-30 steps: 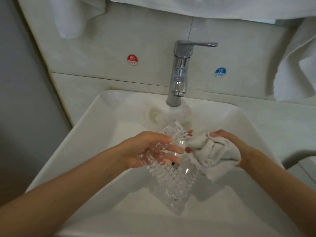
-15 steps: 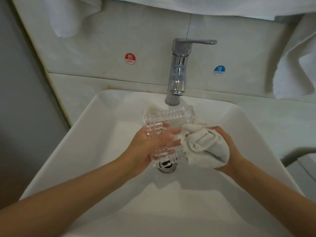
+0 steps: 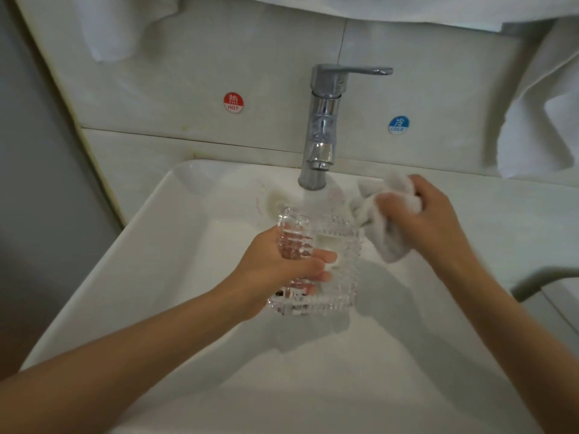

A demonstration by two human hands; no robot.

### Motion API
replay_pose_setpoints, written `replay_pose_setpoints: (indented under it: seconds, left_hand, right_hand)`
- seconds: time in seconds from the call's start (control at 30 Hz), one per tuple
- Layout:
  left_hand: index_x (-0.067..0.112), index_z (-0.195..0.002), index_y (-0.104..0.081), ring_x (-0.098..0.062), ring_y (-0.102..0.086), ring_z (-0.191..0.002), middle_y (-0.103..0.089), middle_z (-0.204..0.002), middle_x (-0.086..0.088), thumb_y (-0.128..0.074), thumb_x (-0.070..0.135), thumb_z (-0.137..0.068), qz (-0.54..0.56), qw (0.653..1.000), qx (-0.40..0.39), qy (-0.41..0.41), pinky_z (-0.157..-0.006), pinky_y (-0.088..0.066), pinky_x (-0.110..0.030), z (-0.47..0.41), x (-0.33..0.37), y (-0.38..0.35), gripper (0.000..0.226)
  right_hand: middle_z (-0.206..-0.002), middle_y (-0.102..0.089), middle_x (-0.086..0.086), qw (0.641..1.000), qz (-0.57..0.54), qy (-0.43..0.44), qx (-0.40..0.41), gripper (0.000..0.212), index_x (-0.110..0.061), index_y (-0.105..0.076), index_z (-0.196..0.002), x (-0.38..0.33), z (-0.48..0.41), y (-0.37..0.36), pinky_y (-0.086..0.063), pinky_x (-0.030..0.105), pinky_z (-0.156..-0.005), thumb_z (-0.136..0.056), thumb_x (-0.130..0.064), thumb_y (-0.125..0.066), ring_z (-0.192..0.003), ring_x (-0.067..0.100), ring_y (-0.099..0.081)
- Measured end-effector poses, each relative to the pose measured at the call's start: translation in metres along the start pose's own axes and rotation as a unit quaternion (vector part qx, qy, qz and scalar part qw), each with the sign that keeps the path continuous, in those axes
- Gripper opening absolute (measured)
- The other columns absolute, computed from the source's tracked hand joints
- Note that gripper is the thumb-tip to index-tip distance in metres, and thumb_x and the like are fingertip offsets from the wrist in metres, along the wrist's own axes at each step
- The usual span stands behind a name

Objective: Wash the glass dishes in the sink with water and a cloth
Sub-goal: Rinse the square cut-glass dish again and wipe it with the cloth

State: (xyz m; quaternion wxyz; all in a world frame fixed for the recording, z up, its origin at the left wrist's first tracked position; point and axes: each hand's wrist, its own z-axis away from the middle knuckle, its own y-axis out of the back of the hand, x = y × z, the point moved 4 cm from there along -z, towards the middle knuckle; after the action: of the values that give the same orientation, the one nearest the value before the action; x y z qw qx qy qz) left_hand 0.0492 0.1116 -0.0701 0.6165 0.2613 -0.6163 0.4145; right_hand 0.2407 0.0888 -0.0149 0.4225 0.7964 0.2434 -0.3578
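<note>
The right hand, fist closed on the cloth, has lifted toward the sink's back edge, leaving the glass dish, gripped in the left hand, rinsing under the faucet.

One glass dish, one cloth, two hands.

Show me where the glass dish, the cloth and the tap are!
glass dish [image 3: 340,245]: head view, on its clear ridged right side.
cloth [image 3: 387,236]: head view, on the bunched lower fold.
tap [image 3: 322,120]: head view, on the shiny upright body.
</note>
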Motion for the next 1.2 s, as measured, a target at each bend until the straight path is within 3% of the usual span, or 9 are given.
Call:
replay_pose_setpoints:
  seconds: [0.1,0.2,0.3,0.5,0.67,0.8,1.0,1.1,1.2]
  left_hand:
    - [0.006,-0.098,-0.055,-0.021,-0.071,-0.067,-0.074,-0.088,-0.009,-0.065,-0.008,-0.079,-0.006,1.0,-0.008,0.006,-0.048,-0.052,-0.022,0.003,-0.002,-0.002,0.026]
    - [0.001,-0.105,-0.059,-0.02,-0.071,-0.065,-0.074,-0.082,-0.009,-0.068,-0.008,-0.077,-0.033,0.999,-0.022,0.006,-0.048,-0.051,-0.023,0.004,-0.003,-0.004,0.03]
    - [0.006,-0.103,-0.063,-0.021,-0.071,-0.066,-0.074,-0.079,-0.007,-0.068,-0.006,-0.078,-0.029,0.999,-0.018,0.015,-0.05,-0.054,-0.025,0.004,-0.003,-0.006,0.028]
    - [0.008,-0.102,-0.054,-0.023,-0.072,-0.074,-0.075,-0.086,-0.003,-0.069,0.004,-0.079,-0.017,0.999,-0.014,0.028,-0.052,-0.055,-0.025,0.004,0.0,-0.002,0.027]
    - [0.009,-0.103,-0.058,-0.024,-0.072,-0.072,-0.075,-0.088,-0.008,-0.068,-0.001,-0.079,-0.025,0.999,-0.017,0.025,-0.047,-0.05,-0.021,0.005,0.001,-0.006,0.028]
    - [0.011,-0.102,-0.061,-0.027,-0.072,-0.073,-0.074,-0.085,-0.009,-0.07,-0.003,-0.075,-0.035,0.999,-0.01,0.008,-0.049,-0.053,-0.025,0.005,0.005,-0.003,0.032]
    - [0.01,-0.102,-0.054,-0.034,-0.07,-0.079,-0.075,-0.085,-0.006,-0.08,0.019,-0.057,-0.05,0.998,0.022,-0.009,-0.067,-0.048,-0.038,0.003,0.011,0.005,0.053]
    - [0.008,-0.102,-0.054,-0.026,-0.072,-0.071,-0.075,-0.083,-0.005,-0.069,0.0,-0.076,-0.054,0.998,0.014,-0.015,-0.049,-0.05,-0.024,0.003,0.01,0.002,0.031]
    - [0.007,-0.101,-0.054,-0.025,-0.072,-0.069,-0.075,-0.083,-0.006,-0.066,-0.007,-0.077,-0.068,0.998,-0.002,-0.01,-0.047,-0.052,-0.024,0.006,0.008,-0.001,0.029]
  right_hand:
    - [-0.072,-0.057,-0.012,0.97,0.162,0.182,0.001,0.015,-0.025,-0.054,-0.086,-0.031,0.019,-0.027,-0.041,0.015,-0.053,-0.082,-0.037,-0.063,-0.059,0.007,-0.054]
    - [-0.083,-0.059,-0.009,0.956,0.143,0.254,0.026,0.029,-0.018,-0.06,-0.096,-0.058,0.032,-0.043,-0.047,0.024,-0.051,-0.082,-0.043,-0.058,-0.061,0.011,-0.054]
    - [-0.091,-0.057,-0.009,0.949,0.124,0.288,0.006,0.034,-0.016,-0.058,-0.103,-0.06,0.036,-0.052,-0.046,0.02,-0.053,-0.083,-0.044,-0.055,-0.065,0.008,-0.053]
    - [-0.097,-0.047,-0.013,0.968,0.22,0.118,-0.008,0.029,-0.017,-0.053,-0.108,0.001,0.021,-0.019,-0.033,0.027,-0.057,-0.088,-0.037,-0.057,-0.075,0.018,-0.052]
    - [-0.098,-0.058,-0.005,0.961,0.173,0.211,0.042,0.029,-0.017,-0.056,-0.103,-0.027,0.033,-0.032,-0.036,0.016,-0.051,-0.085,-0.039,-0.055,-0.069,0.012,-0.054]
    - [-0.102,-0.057,-0.005,0.964,0.072,0.255,-0.004,0.04,-0.016,-0.052,-0.111,-0.043,0.045,-0.048,-0.045,0.015,-0.062,-0.083,-0.044,-0.057,-0.076,0.004,-0.053]
    - [-0.089,-0.06,-0.01,0.996,0.023,0.082,-0.002,0.017,-0.014,-0.064,-0.093,0.014,0.017,-0.004,-0.038,0.007,-0.071,-0.08,-0.021,-0.072,-0.078,-0.001,-0.054]
    - [-0.069,-0.059,-0.013,0.999,-0.025,-0.019,0.02,0.013,-0.018,-0.062,-0.072,0.032,0.009,0.012,-0.04,0.011,-0.064,-0.078,-0.018,-0.073,-0.062,-0.008,-0.054]
    - [-0.067,-0.055,-0.009,0.999,0.0,-0.034,0.039,0.021,-0.015,-0.061,-0.066,0.037,0.004,0.018,-0.036,0.007,-0.056,-0.075,-0.025,-0.076,-0.06,-0.004,-0.052]
